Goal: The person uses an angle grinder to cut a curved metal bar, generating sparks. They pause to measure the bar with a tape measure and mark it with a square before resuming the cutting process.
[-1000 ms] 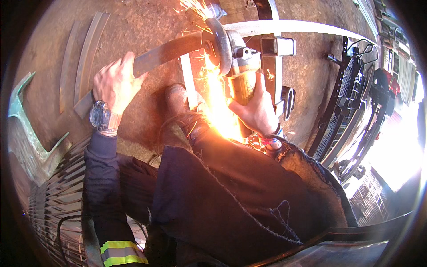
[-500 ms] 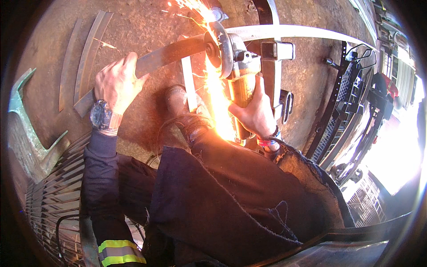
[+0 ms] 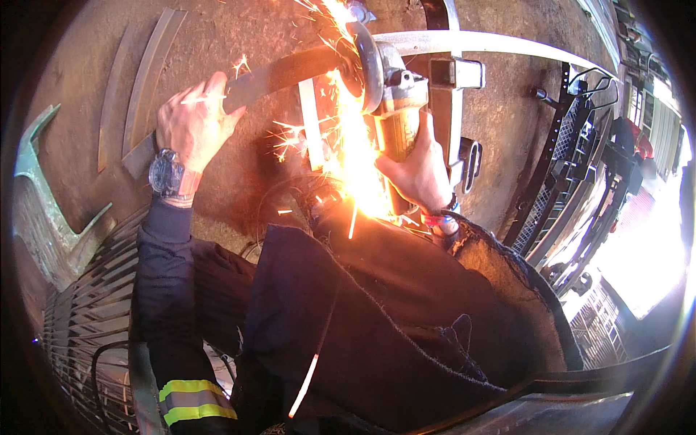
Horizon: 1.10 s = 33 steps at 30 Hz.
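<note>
In the head view, sparks (image 3: pixel 355 163) are blazing right through the middle of the scene! The left hand (image 3: pixel 194 119) is on the left, half curled over a flat, dull grey metal bar (image 3: pixel 286 74), thumb along the near edge; one end of the bar pokes out past the wrist, the other runs right and slightly far, up to the grinder. And there's the right hand (image 3: pixel 420 170), curled around the yellow body of an angle grinder (image 3: pixel 399 134) with a grey metal head, thumb on its left side; the fingertips are hidden, so their exact grip I can't tell. The round, dark disc (image 3: pixel 351 69) meets the bar's right end, and fire streams both far and near from there, the near stream reaching a dark blue cloth (image 3: pixel 406 290) draped over the lap.

A chunky watch (image 3: pixel 170 174) sits on the left wrist, a red band (image 3: pixel 435 219) on the right. Just left of the bright stream, a narrow pale metal strip (image 3: pixel 311 123); beyond the grinder, a long silvery bar (image 3: pixel 500 43) sweeps right. Over on the far left, a curved brown metal strip (image 3: pixel 148 80) lies on the stained brown floor (image 3: pixel 239 29); nearer, a pale green metal piece (image 3: pixel 47 196). Well right, a black metal frame with mesh (image 3: pixel 562 148)!
</note>
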Tool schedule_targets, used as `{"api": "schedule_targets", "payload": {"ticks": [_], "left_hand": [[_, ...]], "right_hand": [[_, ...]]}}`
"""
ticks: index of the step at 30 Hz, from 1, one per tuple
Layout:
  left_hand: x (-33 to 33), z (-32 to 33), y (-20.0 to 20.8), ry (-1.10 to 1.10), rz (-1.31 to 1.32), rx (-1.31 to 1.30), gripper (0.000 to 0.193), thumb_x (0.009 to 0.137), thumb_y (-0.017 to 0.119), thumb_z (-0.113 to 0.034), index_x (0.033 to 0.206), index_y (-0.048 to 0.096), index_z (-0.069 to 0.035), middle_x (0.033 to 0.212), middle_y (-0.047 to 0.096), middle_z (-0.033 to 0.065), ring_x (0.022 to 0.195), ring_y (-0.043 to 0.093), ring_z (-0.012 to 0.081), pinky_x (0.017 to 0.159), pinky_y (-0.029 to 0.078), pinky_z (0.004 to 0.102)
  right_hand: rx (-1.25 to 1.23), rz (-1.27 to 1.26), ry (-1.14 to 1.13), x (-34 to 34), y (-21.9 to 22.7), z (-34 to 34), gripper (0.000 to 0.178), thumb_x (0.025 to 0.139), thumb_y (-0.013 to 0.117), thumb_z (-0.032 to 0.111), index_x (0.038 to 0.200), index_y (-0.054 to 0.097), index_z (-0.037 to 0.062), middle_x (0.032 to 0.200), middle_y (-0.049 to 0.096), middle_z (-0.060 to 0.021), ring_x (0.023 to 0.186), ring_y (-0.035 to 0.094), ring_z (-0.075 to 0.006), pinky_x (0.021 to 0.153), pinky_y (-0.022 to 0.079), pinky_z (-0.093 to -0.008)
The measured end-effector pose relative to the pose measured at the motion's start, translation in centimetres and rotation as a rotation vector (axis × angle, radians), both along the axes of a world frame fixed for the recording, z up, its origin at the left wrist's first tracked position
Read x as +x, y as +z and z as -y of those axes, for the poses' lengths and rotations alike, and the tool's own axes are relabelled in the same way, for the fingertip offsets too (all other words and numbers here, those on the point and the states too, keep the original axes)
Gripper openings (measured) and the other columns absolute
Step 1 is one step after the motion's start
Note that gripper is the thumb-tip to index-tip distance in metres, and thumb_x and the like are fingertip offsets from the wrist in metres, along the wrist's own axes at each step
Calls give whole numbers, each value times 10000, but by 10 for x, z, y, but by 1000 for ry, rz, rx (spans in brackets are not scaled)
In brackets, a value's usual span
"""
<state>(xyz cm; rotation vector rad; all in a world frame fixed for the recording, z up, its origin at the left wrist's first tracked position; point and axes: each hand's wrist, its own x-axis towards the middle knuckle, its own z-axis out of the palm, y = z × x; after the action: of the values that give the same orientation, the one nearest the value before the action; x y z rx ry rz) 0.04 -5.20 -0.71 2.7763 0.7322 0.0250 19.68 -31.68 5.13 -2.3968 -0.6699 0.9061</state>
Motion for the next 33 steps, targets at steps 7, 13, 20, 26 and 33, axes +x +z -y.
{"api": "schedule_targets", "payload": {"ticks": [7,13,20,26,33], "left_hand": [[0,-1,-2,-11,32,0,423,758,811,-279,1065,595,-84,847,693,108,799,697,319,676,555,433],[2,2,8,10,-2,-3,398,757,811,-269,1038,600,-80,864,703,105,802,702,322,676,558,432],[6,1,7,-2,45,-31,374,765,804,-274,1020,606,-85,862,707,108,799,705,316,682,563,423],[5,1,15,24,-39,-26,373,758,808,-272,1012,608,-87,867,704,114,802,705,312,693,565,419],[3,1,12,25,-4,-20,368,748,812,-258,1005,615,-83,880,707,118,820,709,307,705,570,417]], "right_hand": [[-34,-11,-11,-1,3,-2,783,704,772,173,1353,371,-3,1037,683,-267,948,704,-376,842,557,-432],[-10,-18,-20,-1,0,0,768,694,776,165,1335,388,-2,1041,684,-259,951,704,-370,844,556,-433],[-58,27,12,-1,1,2,820,691,767,192,1369,357,-20,1023,681,-275,935,702,-396,824,553,-452],[-45,20,33,-2,-1,7,823,707,771,184,1379,346,-28,995,686,-269,922,708,-377,814,558,-432],[10,18,15,2,7,-4,749,706,778,195,1309,382,-4,953,680,-277,885,703,-416,781,556,-453]]}}
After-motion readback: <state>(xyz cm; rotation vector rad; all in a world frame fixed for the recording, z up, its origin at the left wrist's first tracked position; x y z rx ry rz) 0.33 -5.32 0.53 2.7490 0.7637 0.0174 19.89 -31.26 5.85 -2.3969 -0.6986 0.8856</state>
